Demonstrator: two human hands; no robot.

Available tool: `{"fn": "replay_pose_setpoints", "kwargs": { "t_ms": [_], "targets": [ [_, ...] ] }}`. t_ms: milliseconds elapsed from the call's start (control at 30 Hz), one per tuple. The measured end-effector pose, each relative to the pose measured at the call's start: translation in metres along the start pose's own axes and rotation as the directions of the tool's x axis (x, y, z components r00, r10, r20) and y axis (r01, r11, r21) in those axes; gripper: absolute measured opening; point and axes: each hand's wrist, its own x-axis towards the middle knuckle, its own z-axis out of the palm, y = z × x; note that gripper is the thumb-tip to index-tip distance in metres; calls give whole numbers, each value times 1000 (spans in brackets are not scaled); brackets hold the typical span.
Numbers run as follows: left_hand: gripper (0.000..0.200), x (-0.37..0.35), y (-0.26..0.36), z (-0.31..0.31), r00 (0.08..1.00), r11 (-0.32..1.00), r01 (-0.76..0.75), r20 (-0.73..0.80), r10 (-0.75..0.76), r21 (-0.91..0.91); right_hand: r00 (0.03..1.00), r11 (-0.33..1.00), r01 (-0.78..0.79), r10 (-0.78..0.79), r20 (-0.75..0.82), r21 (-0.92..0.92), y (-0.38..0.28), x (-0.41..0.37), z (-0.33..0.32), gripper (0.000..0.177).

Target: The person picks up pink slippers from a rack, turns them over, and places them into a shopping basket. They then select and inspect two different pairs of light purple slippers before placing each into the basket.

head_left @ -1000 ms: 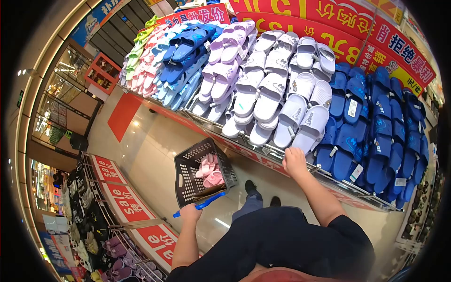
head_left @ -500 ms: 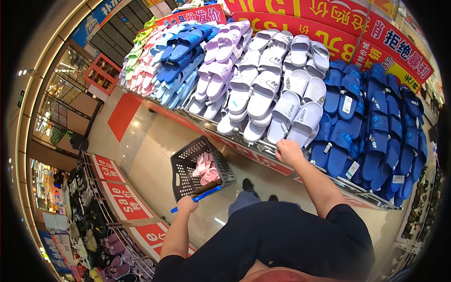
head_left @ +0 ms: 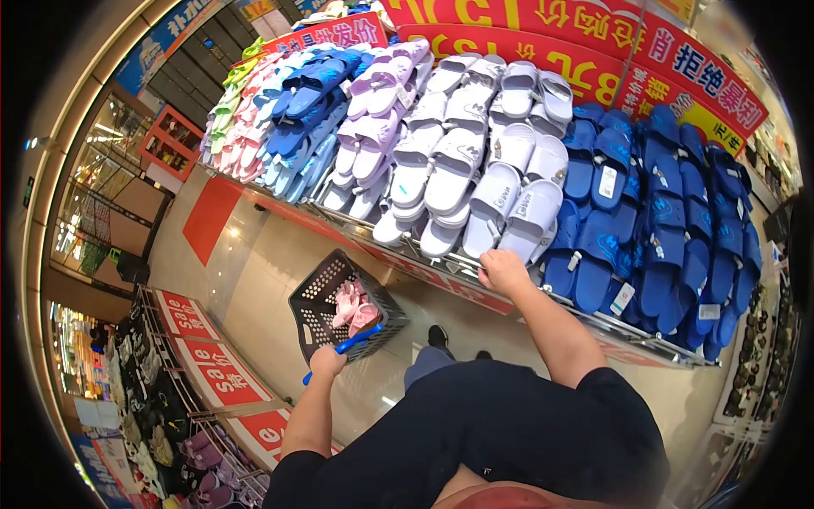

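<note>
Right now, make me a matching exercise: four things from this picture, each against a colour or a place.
Things:
1. basket
2. slippers in the basket
3. left hand
4. right hand

Colour or place:
a. pink
b. at the shelf edge, under the white slippers
c. black
d. on the blue handle

Pairs: 1-c, 2-a, 3-d, 4-b.

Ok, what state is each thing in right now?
left hand: closed around the blue handle.
black basket: carried tilted, holding pink slippers.
right hand: at the foot of the white slippers, grip unclear.
white slippers: stacked in rows on the sloped rack.
blue slippers: stacked, tagged.
</note>
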Motion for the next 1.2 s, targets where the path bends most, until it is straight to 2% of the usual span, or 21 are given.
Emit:
{"fn": "replay_pose_setpoints", "kwargs": {
  "t_ms": [100, 267, 767, 1200],
  "targets": [
    [30, -1, 7, -10, 999, 997, 41, 33, -39, -61, 1000, 1000, 1, -1, -3, 1, -2, -1, 2, 19],
    [28, -6, 13, -16, 998, 998, -11, -69, 7, -57, 1000, 1000, 16, -16, -13, -4, 0, 2, 5, 18],
    [22, -3, 17, -11, 968, 998, -9, -252, -8, -66, 999, 999, 7, -9, -32, -54, -8, 1, 5, 17],
    [23, 2, 23, -9, 952, 994, 40, -299, -69, -102, 1000, 998, 17, -18, -19, -67, -9, 2, 6, 18]
  ]
}}
